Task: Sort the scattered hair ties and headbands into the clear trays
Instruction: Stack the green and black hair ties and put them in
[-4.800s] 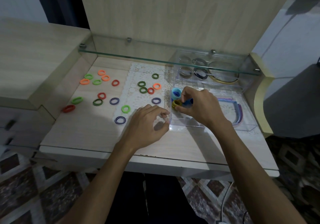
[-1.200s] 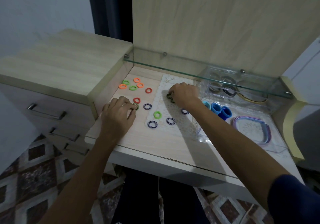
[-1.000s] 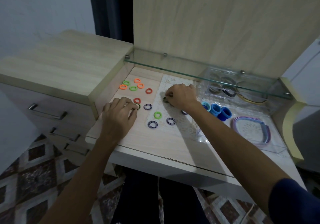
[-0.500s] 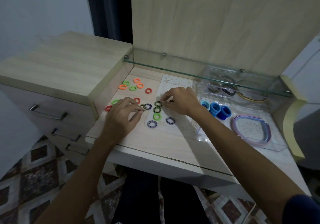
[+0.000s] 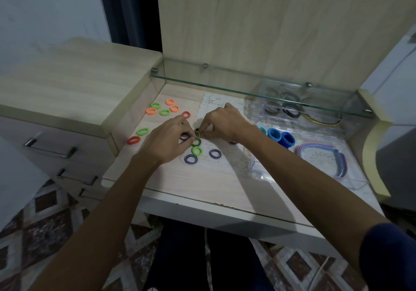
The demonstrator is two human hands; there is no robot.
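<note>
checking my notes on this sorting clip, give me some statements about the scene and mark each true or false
1. Three blue hair ties sit in the near clear tray. True.
2. The headbands lie loose on the desk. False: they lie in the near clear tray.
3. Both hands, left hand and right hand, meet at dark striped ties. True.
4. The orange ties are already in a tray. False: they lie on the desk at far left.
5. A bright green tie lies just below the hands. True.

Both hands meet mid-desk. Left hand and right hand pinch dark green-striped ties together. Green tie and two purple ties just below. Orange/green ties further left. Blue ties and headbands in near tray.
</note>
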